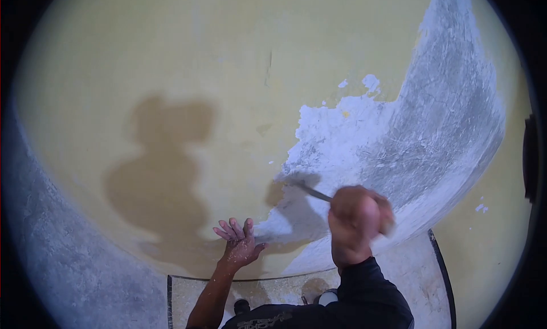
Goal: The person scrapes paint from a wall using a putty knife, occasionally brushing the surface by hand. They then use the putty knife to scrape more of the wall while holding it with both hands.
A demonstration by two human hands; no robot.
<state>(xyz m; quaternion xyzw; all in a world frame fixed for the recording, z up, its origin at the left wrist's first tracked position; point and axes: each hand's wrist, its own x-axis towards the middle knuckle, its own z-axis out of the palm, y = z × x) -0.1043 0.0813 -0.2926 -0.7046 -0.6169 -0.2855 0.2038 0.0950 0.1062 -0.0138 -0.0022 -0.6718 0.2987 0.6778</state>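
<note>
A yellow painted wall [245,95] fills most of the view, with a large bare grey-white patch [433,112] where the paint is off. My right hand [360,218], a little blurred, grips a scraper [313,192] by its handle. The narrow metal blade points left, its tip at the ragged paint edge on the patch's left side. Lower down, my left hand [240,242] is spread against the wall near that edge, fingers apart and holding nothing. Pale flakes speckle its back and wrist.
Another grey bare area [74,249] covers the lower left. Beneath the wall, the pale floor [273,289] shows dark border strips and debris near my feet. A dark object [530,158] stands at the right edge. My shadow [165,175] falls on the paint.
</note>
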